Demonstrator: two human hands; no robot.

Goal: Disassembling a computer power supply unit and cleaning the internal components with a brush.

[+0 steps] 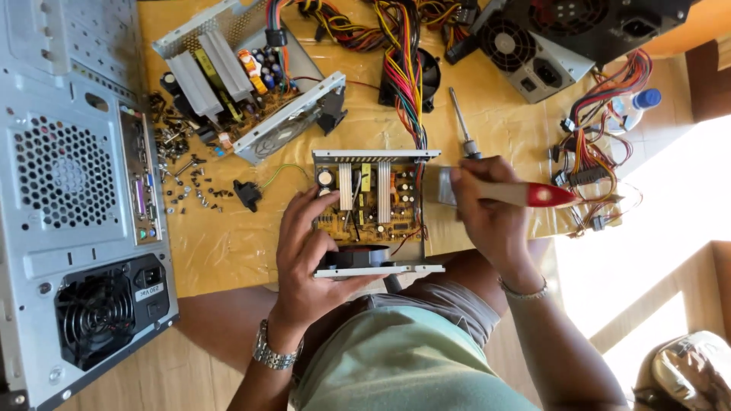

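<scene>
Yellow-covered bench (228,251) seen from above, strong sunlight on the floor at right; open power supply unit (375,209) sits at the bench's near edge, circuit board up, just in front of the person's lap; left hand (304,255) grips its left side, thumb over the board edge, fingers curled under the near metal rail, grip pressed on the unit; right hand (487,205) grip closed around a paintbrush (502,192) with a red-tipped handle, bristles at the unit's right edge, touching or nearly touching, cannot tell which; metal watch on the left wrist, thin bracelet on the right; screwdriver (461,122) lies just beyond the right hand; second opened power supply (247,84) farther back left, loose screws (186,179) scattered beside it; grey computer case (76,198) lying along the left; bundles of coloured wires (403,68) run from the back down to the held unit; closed power supplies (533,53) at back right.
</scene>
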